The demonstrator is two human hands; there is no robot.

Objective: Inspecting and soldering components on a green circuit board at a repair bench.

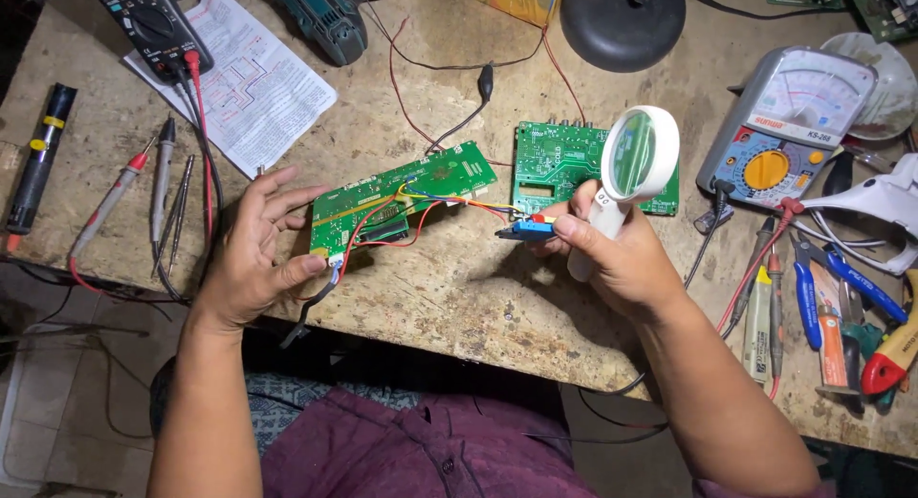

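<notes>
The left hand [251, 259] pinches the near left corner of a long green circuit board [402, 198] between thumb and forefinger, its other fingers spread loosely behind the board's left edge. The board tilts up off the worn wooden workbench [459, 288], and red, yellow and black wires [449, 204] run from its middle toward the other hand.

The right hand [612, 259] is closed around the white handle of a magnifying glass [639, 159], whose round lens stands above the knuckles. At the same fingertips sits a small blue module [529, 227], touching the thumb, with the wires ending at it.

Just behind the lens lies a second green circuit board [564, 163], flat on the bench. Right of the right hand rests an analog multimeter [789, 125], and farther right a heap of pliers and screwdrivers [841, 307]. Left of the left hand lie probe leads [158, 197], with a printed diagram sheet [253, 87] and a dark digital multimeter [153, 25] beyond them. A black lamp base [622, 20] stands well behind both hands.
</notes>
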